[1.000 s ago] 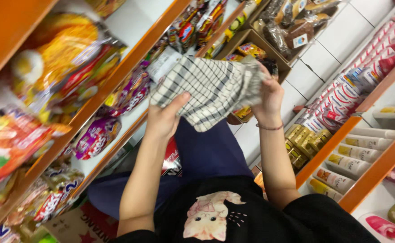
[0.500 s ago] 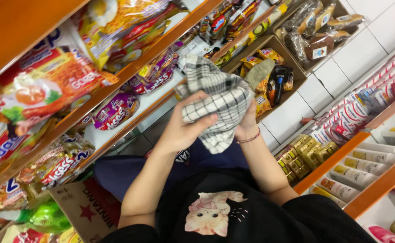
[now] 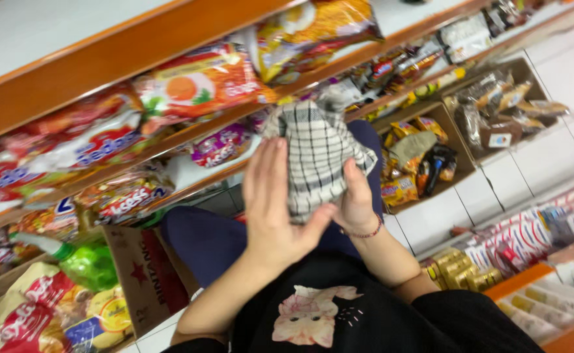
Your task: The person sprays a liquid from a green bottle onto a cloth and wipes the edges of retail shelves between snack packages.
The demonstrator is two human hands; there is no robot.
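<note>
Checked cloth point(image 3: 316, 160), white with dark lines, was bunched between my two hands above my lap. My left hand point(image 3: 275, 212) lay nearly flat against its side, fingers straight and thumb tucked under the lower edge; my right hand point(image 3: 355, 199) curled around the far side, thumb pressing the fabric. Folding looked well advanced: the cloth was gathered narrow but loose at its top. Orange shelves point(image 3: 123, 52) of snack packets point(image 3: 198, 82) stood behind.
</note>
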